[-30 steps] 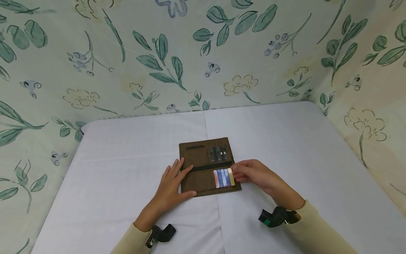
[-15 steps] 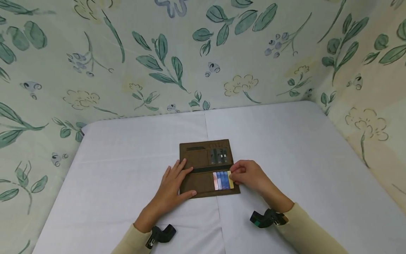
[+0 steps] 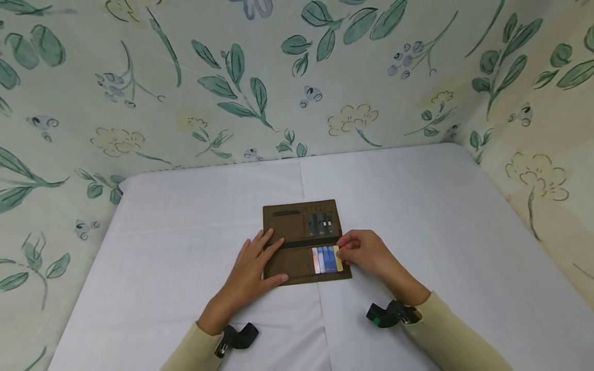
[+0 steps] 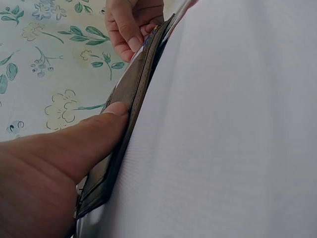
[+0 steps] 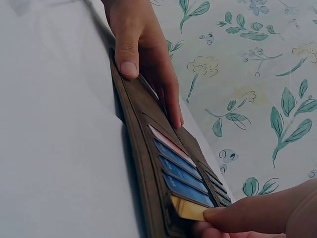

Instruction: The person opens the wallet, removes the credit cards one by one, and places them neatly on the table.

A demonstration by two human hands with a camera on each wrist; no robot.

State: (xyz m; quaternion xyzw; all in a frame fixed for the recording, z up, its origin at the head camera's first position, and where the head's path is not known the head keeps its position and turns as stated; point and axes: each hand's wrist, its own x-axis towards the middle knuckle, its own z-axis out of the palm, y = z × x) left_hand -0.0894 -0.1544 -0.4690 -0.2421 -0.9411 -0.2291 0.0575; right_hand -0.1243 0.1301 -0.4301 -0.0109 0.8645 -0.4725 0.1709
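A brown wallet [image 3: 290,264] lies spread open on the white cloth. My left hand [image 3: 249,265] rests on its left side, fingers spread, with the thumb on the near edge. At the wallet's right side, my right hand [image 3: 368,252] pinches a gold card [image 5: 187,207] between thumb and fingers. That card stands at the right end of a row of cards in the near half, and its corner tilts out in the right wrist view. Beside it sit several blue cards [image 5: 181,171] and a pinkish one [image 5: 171,144], overlapping in their slots.
Dark cards [image 3: 320,224] fill slots in the wallet's far half, next to a long pocket [image 3: 286,213]. White cloth [image 3: 209,206] covers the table, creased toward the front. Leaf-patterned fabric [image 3: 287,103] rises behind and to the right. Each wrist wears a black camera [image 3: 237,337].
My right hand has shifted slightly left, its fingertips now farther over the gold card's right edge. The left hand keeps its place on the wallet.
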